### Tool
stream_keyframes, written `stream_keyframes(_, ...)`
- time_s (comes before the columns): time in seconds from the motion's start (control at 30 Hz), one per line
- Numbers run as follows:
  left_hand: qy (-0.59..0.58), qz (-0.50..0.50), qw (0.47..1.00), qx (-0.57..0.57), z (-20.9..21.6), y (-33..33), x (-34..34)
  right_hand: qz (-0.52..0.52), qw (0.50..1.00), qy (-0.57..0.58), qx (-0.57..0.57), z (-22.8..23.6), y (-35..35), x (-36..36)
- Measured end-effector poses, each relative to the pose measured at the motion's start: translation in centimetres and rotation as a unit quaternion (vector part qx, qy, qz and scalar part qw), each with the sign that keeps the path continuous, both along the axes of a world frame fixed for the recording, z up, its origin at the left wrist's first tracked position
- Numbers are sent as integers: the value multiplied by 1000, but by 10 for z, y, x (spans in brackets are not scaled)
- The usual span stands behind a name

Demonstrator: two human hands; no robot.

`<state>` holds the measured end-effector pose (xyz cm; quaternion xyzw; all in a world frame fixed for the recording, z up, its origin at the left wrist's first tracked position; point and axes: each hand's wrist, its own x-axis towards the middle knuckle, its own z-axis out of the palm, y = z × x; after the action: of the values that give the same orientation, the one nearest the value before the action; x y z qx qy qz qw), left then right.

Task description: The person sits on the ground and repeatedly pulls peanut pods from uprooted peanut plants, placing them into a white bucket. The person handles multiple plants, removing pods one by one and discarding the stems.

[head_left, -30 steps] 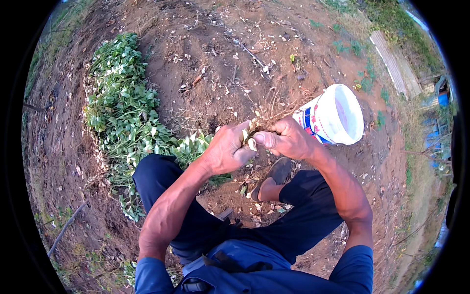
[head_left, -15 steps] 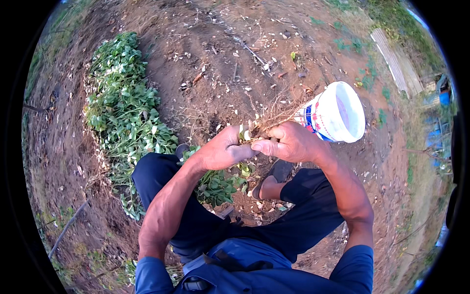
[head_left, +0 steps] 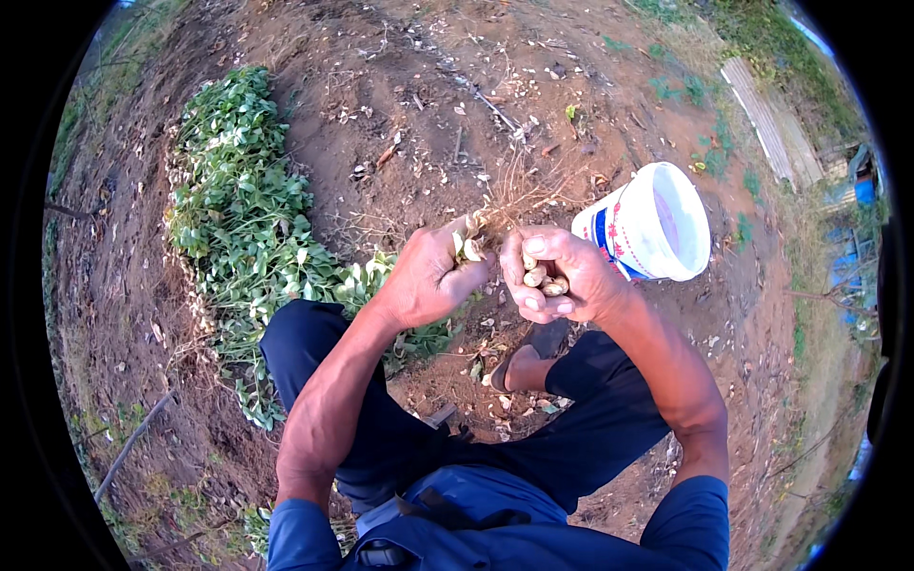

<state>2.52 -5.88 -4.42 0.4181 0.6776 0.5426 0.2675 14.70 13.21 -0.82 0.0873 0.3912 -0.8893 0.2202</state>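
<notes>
My left hand (head_left: 428, 271) is closed round the base of a peanut plant, with its thin brown roots (head_left: 519, 190) spread out beyond the fingers and several pale pods (head_left: 466, 247) at the grip. Leafy green stems of the plant (head_left: 367, 278) trail off to the left behind that hand. Just to the right, my right hand (head_left: 562, 271) curls palm-up around several peanuts (head_left: 545, 278), which show between the fingers. A small gap separates the two hands.
At right a white bucket (head_left: 619, 224) with blue and red markings leans with its mouth toward the right. A long heap of pulled green plants (head_left: 238, 190) lies at left. Dry leaves litter the brown soil (head_left: 333, 124). Corrugated sheets (head_left: 762, 124) lie at far right.
My right hand has drawn slightly away from the left and turned palm-up, showing peanuts in it. The plant in my left hand has swung, its leaves shifting up and left.
</notes>
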Motion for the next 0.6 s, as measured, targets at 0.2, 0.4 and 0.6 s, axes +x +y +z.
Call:
stream_keyframes(0.2, 199, 7, 978, -60, -11, 0, -3, 6, 993, -24, 120, 1, -13, 2)
stream_keyframes(0.4, 309, 34, 949, -55, -14, 2, 2, 24, 960, 2, 278, 3, -28, -3)
stream_keyframes(0.6, 288, 34, 955, -60, -18, 7, 2, 42, 949, 45, 311, 5, -26, 2)
